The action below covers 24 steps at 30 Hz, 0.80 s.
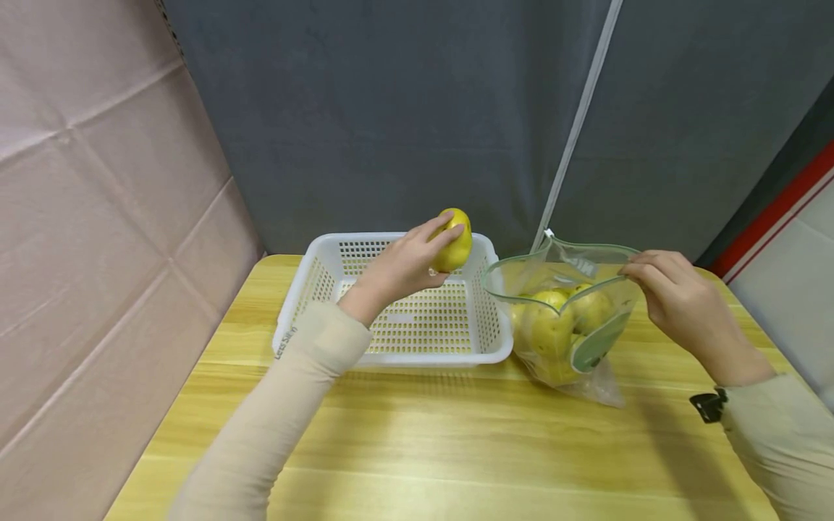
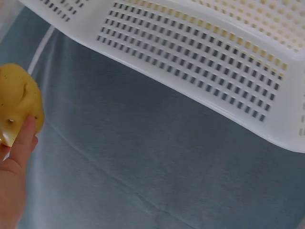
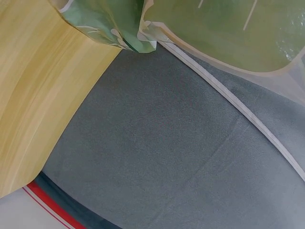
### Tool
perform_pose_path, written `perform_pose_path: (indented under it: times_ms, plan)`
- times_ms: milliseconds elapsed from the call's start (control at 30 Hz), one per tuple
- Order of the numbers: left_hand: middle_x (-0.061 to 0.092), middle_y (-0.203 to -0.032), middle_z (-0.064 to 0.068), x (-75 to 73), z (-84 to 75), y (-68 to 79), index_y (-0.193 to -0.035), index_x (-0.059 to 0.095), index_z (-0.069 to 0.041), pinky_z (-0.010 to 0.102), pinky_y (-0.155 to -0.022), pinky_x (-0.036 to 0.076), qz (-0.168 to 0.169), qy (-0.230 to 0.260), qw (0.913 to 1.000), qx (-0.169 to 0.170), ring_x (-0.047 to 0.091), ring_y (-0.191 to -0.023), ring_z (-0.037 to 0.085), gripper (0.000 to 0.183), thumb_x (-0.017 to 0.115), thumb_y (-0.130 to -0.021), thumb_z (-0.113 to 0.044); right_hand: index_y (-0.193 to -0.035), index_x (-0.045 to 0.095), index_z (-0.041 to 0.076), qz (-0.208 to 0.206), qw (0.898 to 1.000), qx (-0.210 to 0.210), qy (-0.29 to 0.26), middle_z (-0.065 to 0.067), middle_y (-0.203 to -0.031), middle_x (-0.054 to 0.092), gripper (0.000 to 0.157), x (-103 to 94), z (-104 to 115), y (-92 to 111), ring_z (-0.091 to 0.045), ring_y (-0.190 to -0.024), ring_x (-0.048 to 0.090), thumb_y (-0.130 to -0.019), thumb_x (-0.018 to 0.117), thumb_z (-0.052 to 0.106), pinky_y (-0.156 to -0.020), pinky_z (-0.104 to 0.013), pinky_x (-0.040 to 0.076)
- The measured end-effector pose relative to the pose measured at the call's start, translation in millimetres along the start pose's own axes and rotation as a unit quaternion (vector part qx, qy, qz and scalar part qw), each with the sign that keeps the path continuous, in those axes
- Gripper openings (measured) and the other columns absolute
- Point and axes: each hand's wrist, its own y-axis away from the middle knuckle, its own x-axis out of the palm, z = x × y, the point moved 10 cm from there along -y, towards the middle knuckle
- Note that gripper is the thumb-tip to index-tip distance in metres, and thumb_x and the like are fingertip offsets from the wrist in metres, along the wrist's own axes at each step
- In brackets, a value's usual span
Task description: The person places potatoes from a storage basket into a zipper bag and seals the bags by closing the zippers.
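My left hand (image 1: 400, 271) grips a yellow potato (image 1: 456, 255) above the right rear part of a white plastic basket (image 1: 430, 359). In the left wrist view, fingers curl against the lower side of the potato (image 2: 19, 95), clear of the basket wall (image 2: 143, 62). Right of the basket stands a clear zip bag (image 1: 609, 387) with a green seal and a green label, its mouth spread wide. Several potatoes (image 1: 550, 333) lie inside it. Between thumb and fingers, my right hand (image 1: 687, 311) pinches the right end of the bag's rim. The right wrist view shows only part of the bag (image 3: 224, 33).
The basket and bag stand side by side on a wooden table (image 1: 443, 449). A grey curtain (image 1: 391, 123) with a pale strip (image 1: 583, 108) hangs behind the table. A pinkish covered wall (image 1: 104, 253) runs along the left, and a red-edged white panel (image 1: 808, 217) along the right.
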Motion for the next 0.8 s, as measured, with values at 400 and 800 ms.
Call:
perform_pose_path:
  times_ms: [400, 800]
  plan:
    - [0.041, -0.149, 0.017, -7.6, -46.6, -16.3, -0.137, 0.05, -0.008, 0.033, -0.102, 0.05, -0.022, 0.037, 0.9974, 0.057, 0.053, -0.128, 0.031, 0.062, 0.074, -0.082, -0.022, -0.09, 0.063, -0.012, -0.001, 1.0, 0.0, 0.005, -0.025, -0.087, 0.062, 0.045, -0.5, 0.3, 0.2, -0.039, -0.086, 0.056, -0.105, 0.034, 0.02, -0.108, 0.0, 0.019]
    - [0.034, -0.154, 0.014, 7.2, -76.6, -31.8, -0.139, 0.046, -0.01, 0.03, -0.109, 0.043, 0.029, 0.06, 0.9942, 0.084, 0.047, -0.134, 0.026, 0.064, 0.073, -0.083, -0.023, -0.09, 0.063, -0.011, 0.001, 1.0, 0.001, 0.003, -0.025, -0.088, 0.062, 0.045, -0.4, 1.6, 0.5, -0.038, -0.086, 0.056, -0.105, 0.034, 0.02, -0.106, -0.002, 0.022]
